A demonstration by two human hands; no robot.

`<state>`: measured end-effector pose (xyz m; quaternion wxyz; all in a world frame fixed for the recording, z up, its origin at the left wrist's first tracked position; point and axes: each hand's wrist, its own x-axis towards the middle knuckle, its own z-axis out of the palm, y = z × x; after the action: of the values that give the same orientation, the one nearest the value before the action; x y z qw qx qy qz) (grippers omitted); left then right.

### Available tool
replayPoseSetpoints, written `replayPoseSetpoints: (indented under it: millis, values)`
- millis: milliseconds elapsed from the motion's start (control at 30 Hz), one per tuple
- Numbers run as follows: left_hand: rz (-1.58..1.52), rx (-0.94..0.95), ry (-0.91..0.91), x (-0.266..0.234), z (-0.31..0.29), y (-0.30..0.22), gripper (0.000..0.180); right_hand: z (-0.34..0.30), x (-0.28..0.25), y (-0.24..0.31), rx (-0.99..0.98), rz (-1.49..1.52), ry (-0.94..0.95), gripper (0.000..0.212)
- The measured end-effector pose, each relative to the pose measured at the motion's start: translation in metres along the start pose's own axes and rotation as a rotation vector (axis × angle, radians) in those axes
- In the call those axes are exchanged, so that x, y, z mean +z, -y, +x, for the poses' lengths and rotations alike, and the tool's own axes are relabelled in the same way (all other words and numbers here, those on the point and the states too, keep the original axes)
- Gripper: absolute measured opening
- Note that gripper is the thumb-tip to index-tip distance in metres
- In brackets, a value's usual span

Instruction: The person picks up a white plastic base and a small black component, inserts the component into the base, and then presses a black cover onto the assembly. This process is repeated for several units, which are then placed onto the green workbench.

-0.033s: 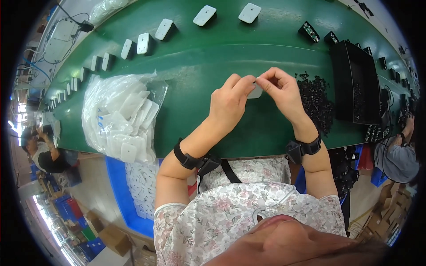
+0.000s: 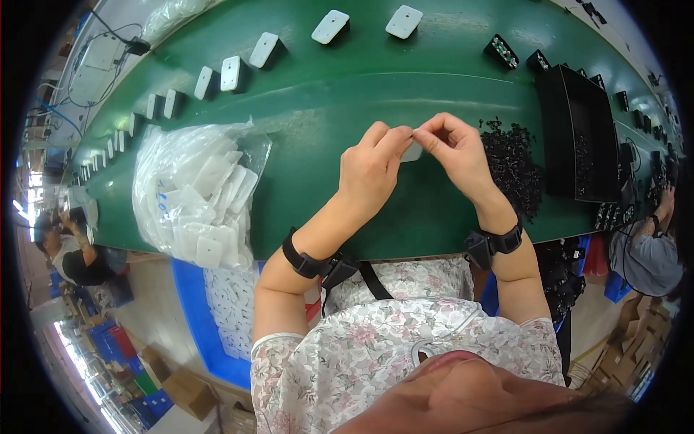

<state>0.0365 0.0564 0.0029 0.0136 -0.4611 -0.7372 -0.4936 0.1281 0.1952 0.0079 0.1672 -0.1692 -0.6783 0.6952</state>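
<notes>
My left hand [image 2: 371, 165] and my right hand [image 2: 454, 153] meet over the middle of the green table. Between them is a small white plastic plate [image 2: 411, 152], mostly covered by the left fingers. The left fingers are closed on the plate. Thumb and forefinger of the right hand pinch together at its upper edge; whatever they hold is too small to make out. Just right of the right hand lies a loose pile of small black parts [image 2: 512, 165]. To the left sits a clear plastic bag [image 2: 153, 189] filled with white plates [image 2: 210, 249].
A black open box [image 2: 560, 145] stands beyond the black pile. White-topped black housings [image 2: 331, 27] line the table's [image 2: 311, 210] far side; open black housings with circuit boards [image 2: 502, 50] continue rightward. Blue bins [image 2: 189, 318] stand below the front edge. Co-workers [image 2: 645, 253] sit at both sides.
Both hands stay together in nearly the same place, shifted very slightly left in the picture along with the table items. A little less of the white plate shows.
</notes>
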Motion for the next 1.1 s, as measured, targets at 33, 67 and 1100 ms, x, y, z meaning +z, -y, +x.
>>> replayPoseSetpoints:
  millis: [33,67,1100]
  values:
    - [0.027,0.056,-0.035,0.000,-0.001,0.000,0.021,-0.001,0.001,0.001,0.058,-0.004,0.038,0.010]
    - [0.017,0.059,-0.027,0.001,-0.001,-0.001,0.021,-0.001,0.001,0.002,0.073,0.002,0.033,0.010]
    - [-0.918,-0.481,0.021,0.004,-0.007,-0.004,0.008,-0.009,0.004,0.007,-0.114,-0.356,-0.078,0.009]
